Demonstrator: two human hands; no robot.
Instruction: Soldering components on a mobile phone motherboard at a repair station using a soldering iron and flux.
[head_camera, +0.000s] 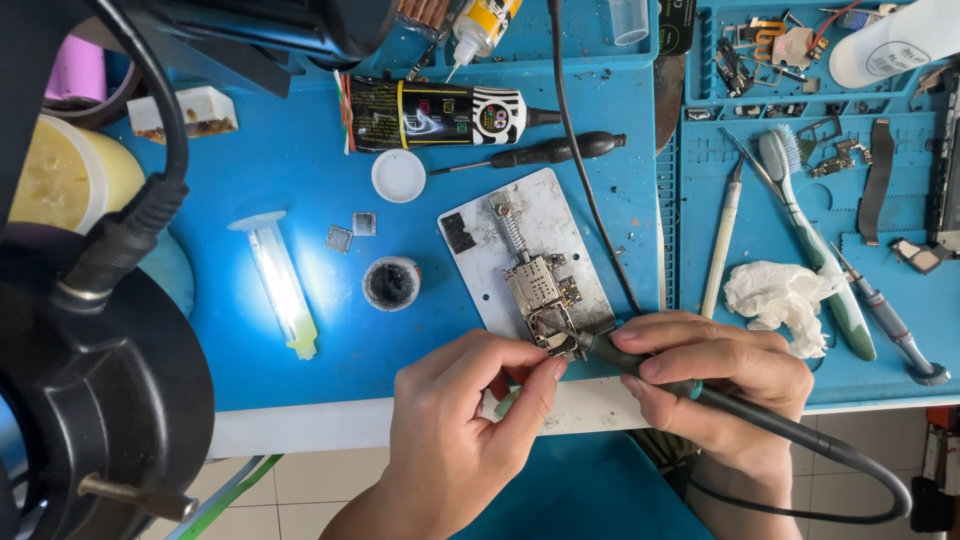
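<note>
My right hand (715, 375) grips a dark soldering iron (640, 362) like a pen. Its tip rests on the lower end of a small circuit board (540, 295), which is clamped on a grey metal holder plate (560, 225) on the blue work mat (300, 170). My left hand (465, 420) pinches something thin at the board's lower edge, beside the iron's tip; what it pinches is hidden by the fingers. The iron's black cable (850, 465) loops off below the table edge.
A clear syringe (280, 285), two small metal shields (350, 232), a small black paste pot (391, 283), a white lid (398, 176) and a glue tube (440, 113) lie left and above. A screwdriver (545, 152), toothbrush (815, 245), crumpled tissue (775, 295) and loose parts lie right. A microscope stand (90, 380) fills the left.
</note>
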